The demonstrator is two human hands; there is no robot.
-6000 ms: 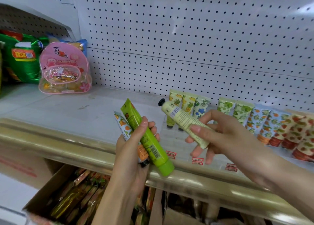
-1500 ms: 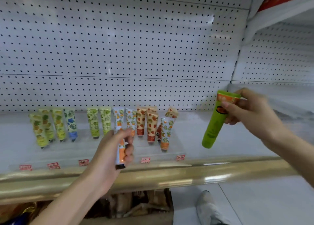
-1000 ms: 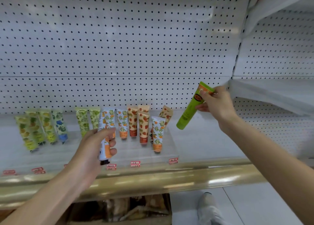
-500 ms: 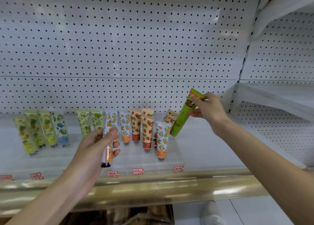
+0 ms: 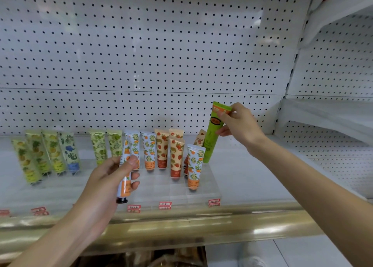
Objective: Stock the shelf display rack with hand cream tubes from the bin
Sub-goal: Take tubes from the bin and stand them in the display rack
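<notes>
My right hand (image 5: 239, 125) pinches the crimped top of a bright green hand cream tube (image 5: 213, 133), which stands nearly upright at the back right corner of the clear display rack (image 5: 203, 194). My left hand (image 5: 110, 178) grips a white tube with orange fruit print and a black cap (image 5: 125, 172), held cap-down in front of the rack's middle. Several patterned tubes stand in the rack: yellow-green ones at the left (image 5: 40, 153), green ones (image 5: 105, 145), orange-print and strawberry ones (image 5: 175, 155) at the right.
The white shelf (image 5: 248, 176) has a gold front rail (image 5: 181, 226) with red price tags (image 5: 165, 204). Pegboard backs the shelf. A second shelf unit (image 5: 331, 113) adjoins at the right. A cardboard bin's edge (image 5: 161, 258) shows below the rail.
My right hand carried the green tube left and down to the rack's back right corner and stood it more upright. My left hand stayed in front of the rack with its tube.
</notes>
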